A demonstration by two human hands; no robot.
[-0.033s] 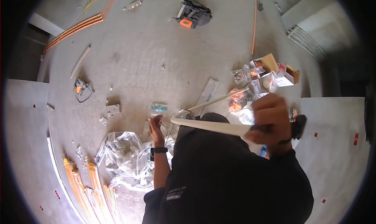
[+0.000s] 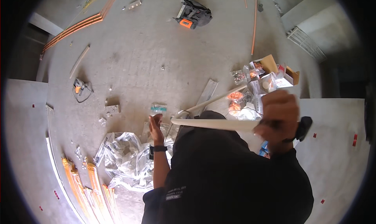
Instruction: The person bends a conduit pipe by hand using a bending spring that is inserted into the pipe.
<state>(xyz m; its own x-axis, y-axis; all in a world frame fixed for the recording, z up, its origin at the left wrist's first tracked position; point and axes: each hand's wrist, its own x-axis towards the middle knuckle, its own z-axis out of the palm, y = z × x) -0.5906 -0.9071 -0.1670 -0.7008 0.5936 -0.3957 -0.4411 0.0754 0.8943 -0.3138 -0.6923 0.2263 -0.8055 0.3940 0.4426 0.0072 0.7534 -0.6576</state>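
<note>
A white plastic pipe, bent sharply into a V, extends across the front of my dark clothing. My right hand is closed around the end of its nearer arm, and motion blurs the fingers. The other arm of the pipe slants up and right to the bags of fittings. Left of the bend, my left hand is held with fingers stretched upward, apart from the pipe and with nothing visible in it. A thin dark cord hangs near the bend. A small clear packet with a teal band lies just beyond my left hand.
Crumpled clear plastic sheeting lies at left, beside orange-wrapped pipes. Opened cartons and bagged orange fittings lie at right. A corded power tool, a metal channel and a black tool bag are on the floor.
My right hand has shifted a little to the right and up, and the nearer arm of the pipe has risen with it. My left hand has hardly moved.
</note>
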